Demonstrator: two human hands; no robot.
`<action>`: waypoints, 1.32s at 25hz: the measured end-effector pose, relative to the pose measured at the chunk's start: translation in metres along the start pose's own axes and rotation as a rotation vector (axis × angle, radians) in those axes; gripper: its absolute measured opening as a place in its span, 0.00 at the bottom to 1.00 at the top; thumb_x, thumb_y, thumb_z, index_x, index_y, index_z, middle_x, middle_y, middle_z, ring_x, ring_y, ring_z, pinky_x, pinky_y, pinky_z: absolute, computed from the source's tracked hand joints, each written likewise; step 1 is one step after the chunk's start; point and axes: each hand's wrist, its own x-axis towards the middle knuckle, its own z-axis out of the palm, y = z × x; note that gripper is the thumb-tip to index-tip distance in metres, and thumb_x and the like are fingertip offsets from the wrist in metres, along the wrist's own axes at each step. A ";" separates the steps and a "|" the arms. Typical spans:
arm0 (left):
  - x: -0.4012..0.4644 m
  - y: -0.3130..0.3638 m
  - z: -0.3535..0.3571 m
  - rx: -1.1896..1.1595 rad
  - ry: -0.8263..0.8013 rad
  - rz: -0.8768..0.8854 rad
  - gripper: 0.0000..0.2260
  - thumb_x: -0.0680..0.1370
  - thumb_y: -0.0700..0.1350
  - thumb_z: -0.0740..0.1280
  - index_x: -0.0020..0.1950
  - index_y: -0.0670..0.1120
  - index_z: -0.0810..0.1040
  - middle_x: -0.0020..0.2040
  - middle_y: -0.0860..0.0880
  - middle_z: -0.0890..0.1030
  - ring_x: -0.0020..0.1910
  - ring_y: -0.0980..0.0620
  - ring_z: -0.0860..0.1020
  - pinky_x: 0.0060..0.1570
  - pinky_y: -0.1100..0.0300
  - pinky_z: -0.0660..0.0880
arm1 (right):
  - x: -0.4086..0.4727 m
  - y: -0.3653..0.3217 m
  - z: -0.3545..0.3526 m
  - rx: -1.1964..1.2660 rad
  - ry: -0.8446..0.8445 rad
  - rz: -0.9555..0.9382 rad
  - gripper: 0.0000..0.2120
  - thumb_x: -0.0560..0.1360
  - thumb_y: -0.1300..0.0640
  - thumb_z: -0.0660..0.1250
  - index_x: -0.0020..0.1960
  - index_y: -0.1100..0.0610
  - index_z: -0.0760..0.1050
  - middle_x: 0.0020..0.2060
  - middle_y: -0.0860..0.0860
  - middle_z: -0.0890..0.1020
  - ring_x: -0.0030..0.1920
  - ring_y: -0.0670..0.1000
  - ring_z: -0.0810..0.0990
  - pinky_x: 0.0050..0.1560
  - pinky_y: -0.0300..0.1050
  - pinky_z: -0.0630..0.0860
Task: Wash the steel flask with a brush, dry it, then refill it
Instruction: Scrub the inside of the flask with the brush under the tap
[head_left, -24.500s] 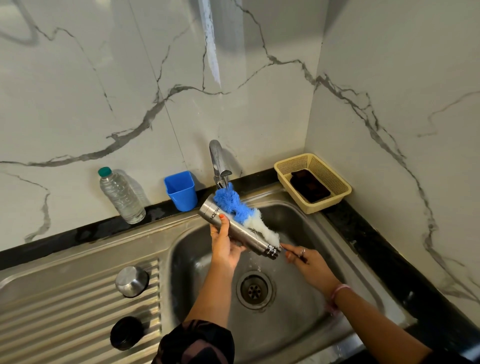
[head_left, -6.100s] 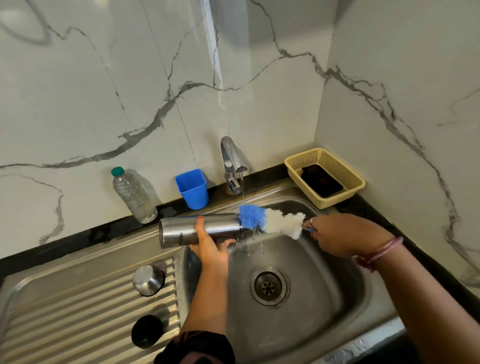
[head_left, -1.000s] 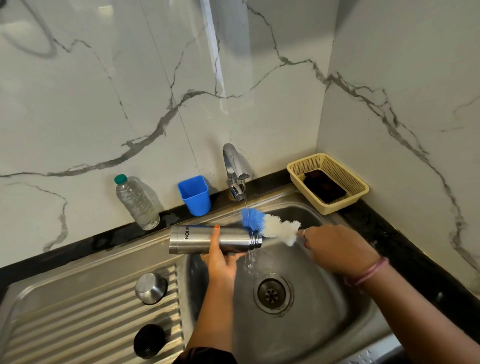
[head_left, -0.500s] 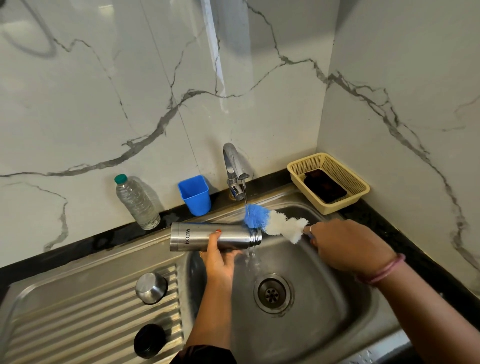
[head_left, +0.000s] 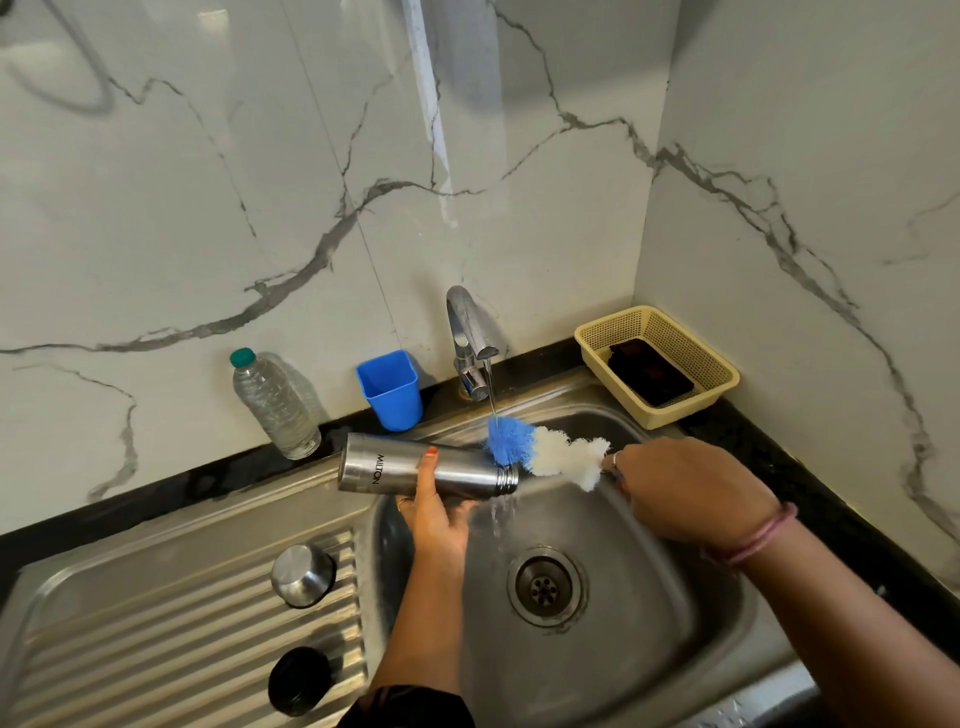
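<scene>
Steel flask (head_left: 415, 467): we are gripping it level with our left hand (head_left: 434, 519), mouth right, while our right hand (head_left: 685, 488) is clasping the bottle brush (head_left: 540, 451), rinsing it under the tap (head_left: 467, 338).

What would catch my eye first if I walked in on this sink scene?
Probably the bright blue-and-white brush, held under the running tap by the right hand over the sink. Just left of it, the left hand holds the steel flask lying sideways, its open mouth toward the brush. A blue cup stands out against the marble wall behind.
</scene>
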 end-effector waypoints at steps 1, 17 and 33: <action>0.000 0.001 -0.001 -0.007 0.001 -0.005 0.29 0.74 0.43 0.73 0.72 0.49 0.66 0.59 0.44 0.77 0.51 0.44 0.78 0.61 0.32 0.71 | -0.001 0.000 -0.001 -0.006 0.006 0.006 0.10 0.78 0.60 0.55 0.50 0.55 0.75 0.40 0.49 0.79 0.39 0.48 0.79 0.35 0.38 0.73; 0.006 -0.001 0.004 0.006 -0.020 -0.004 0.37 0.70 0.41 0.76 0.74 0.52 0.63 0.67 0.43 0.74 0.66 0.39 0.73 0.61 0.30 0.70 | 0.008 -0.024 0.004 0.072 0.040 0.034 0.11 0.79 0.60 0.54 0.56 0.57 0.74 0.42 0.51 0.78 0.43 0.51 0.80 0.45 0.44 0.79; 0.009 0.010 -0.005 -0.047 -0.049 -0.023 0.30 0.71 0.37 0.71 0.71 0.47 0.66 0.66 0.38 0.74 0.63 0.37 0.75 0.54 0.31 0.74 | -0.006 -0.009 -0.007 -0.003 -0.003 0.027 0.11 0.79 0.60 0.54 0.53 0.56 0.75 0.40 0.49 0.80 0.40 0.49 0.80 0.42 0.41 0.79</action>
